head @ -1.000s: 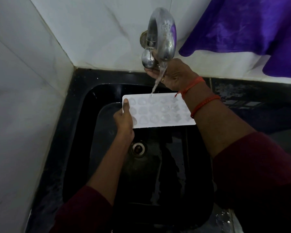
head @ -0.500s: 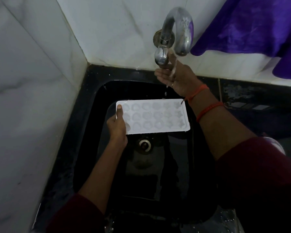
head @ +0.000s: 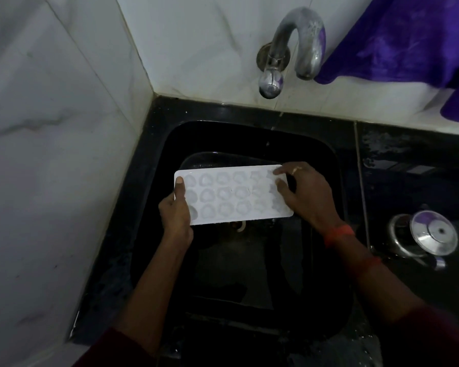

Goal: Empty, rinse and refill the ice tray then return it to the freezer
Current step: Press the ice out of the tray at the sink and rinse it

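A white ice tray (head: 231, 194) with several round and star-shaped cells is held level over the black sink (head: 326, 160), cells facing up. My left hand (head: 176, 213) grips its left end, thumb on top. My right hand (head: 305, 193) grips its right end, fingers over the last cells. The steel tap (head: 298, 46) on the back wall stands above and behind the tray, and no water runs from it.
A white marble wall (head: 51, 154) closes the left side. Black counter (head: 408, 181) lies to the right, with a steel pot and lid (head: 432, 237) on it. Purple cloth (head: 408, 38) hangs at the top right. The sink drain (head: 240, 226) shows just under the tray.
My right hand has left the tap and come down onto the tray's right end. The water stream has stopped. The tray sits lower and nearer to me, held by both hands.
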Motion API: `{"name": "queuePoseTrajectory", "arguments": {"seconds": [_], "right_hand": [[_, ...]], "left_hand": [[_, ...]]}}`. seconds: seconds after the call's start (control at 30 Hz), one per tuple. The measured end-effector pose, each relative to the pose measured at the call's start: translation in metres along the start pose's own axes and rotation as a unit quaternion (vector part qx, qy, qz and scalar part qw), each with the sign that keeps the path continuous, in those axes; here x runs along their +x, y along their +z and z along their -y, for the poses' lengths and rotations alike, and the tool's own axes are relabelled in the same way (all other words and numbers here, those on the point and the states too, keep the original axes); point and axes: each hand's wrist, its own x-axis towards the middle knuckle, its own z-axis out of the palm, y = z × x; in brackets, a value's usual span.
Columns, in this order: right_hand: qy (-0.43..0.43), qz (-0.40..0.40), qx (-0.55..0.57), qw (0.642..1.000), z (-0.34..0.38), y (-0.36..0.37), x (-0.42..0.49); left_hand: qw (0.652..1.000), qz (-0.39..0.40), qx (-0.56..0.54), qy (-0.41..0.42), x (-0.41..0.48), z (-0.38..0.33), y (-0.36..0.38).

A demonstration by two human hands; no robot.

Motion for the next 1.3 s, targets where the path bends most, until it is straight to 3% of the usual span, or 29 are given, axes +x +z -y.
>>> {"name": "queuePoseTrajectory", "arguments": {"seconds": [0.17,0.4,0.53,0.83,1.1,1.3], "right_hand": [[-0.004,0.043,-0.033,0.999,-0.002,0.003,-0.032],[-0.05,0.082,-0.162,0.982,0.008,0.0,-0.034],[-0.089,0.073,-0.218,0.969,0.009,-0.003,-0.036],[-0.083,0.052,-0.219,0.971,0.014,-0.014,-0.04],[-0.1,0.099,-0.277,0.951,0.015,-0.014,-0.043],[-0.08,0.072,-0.229,0.967,0.021,-0.026,-0.041]], "left_hand": [[1.0,-0.009,0.011,0.004,-0.01,0.007,-0.013],[1.0,-0.008,0.02,0.005,-0.025,0.014,-0.021],[1.0,-0.007,0.019,0.009,-0.028,0.014,-0.024],[1.0,-0.002,0.018,0.018,-0.034,0.011,-0.025],[1.0,0.002,0.014,-0.007,-0.034,0.015,-0.03],[1.0,0.011,0.014,0.001,-0.034,0.017,-0.032]]}}
